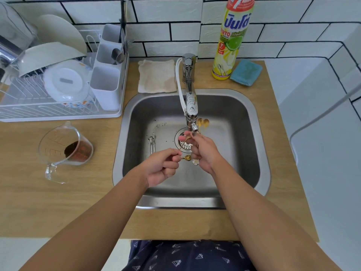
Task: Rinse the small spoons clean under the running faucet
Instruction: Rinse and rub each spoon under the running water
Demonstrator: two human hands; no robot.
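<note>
Gold spoons held over the drain, under the faucet [190, 98].
Left hand [162, 167] pinches a gold spoon [188, 157]; right hand [203, 151], at its 3 o'clock, grips another's handle. Two silver spoons [152, 142] lie at 9 o'clock in the steel sink [252, 133], wooden counter [58, 202], tiled wall.

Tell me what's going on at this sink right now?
A person stands at a steel sink, both hands under the faucet. The left hand pinches a small gold spoon; the right hand holds another thin gold spoon up near the spout. Two silver spoons lie on the sink floor, and gold heart-shaped spoons sit behind the spout. Whether water is flowing is hard to tell.
</note>
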